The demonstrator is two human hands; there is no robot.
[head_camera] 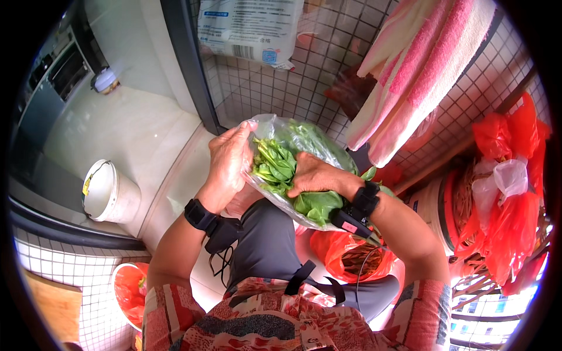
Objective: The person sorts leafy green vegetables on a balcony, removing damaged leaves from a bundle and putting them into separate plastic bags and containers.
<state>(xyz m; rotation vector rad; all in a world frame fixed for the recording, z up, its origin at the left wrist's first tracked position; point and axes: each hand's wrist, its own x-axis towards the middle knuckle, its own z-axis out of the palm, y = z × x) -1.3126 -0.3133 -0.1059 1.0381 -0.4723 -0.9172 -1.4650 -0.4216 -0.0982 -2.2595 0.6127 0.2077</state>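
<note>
A clear plastic bag (322,145) filled with leafy green vegetables (276,164) is above my lap. My left hand (230,160) pinches the bag's rim at its left side. Inside the bag's mouth, my right hand (314,173) rests on the leaves with its fingers curled around some of them; the fingertips are partly hidden. More broad leaves (318,204) lie below my right wrist. Both wrists wear black straps with small dark devices.
A white bucket (112,195) stands on the floor at left. Below the bag, a red plastic bag (351,252) holds brown stalks. A pink-and-white towel (421,79) hangs at upper right, and red bags (513,210) hang at right. A red-lined bin (131,294) stands lower left.
</note>
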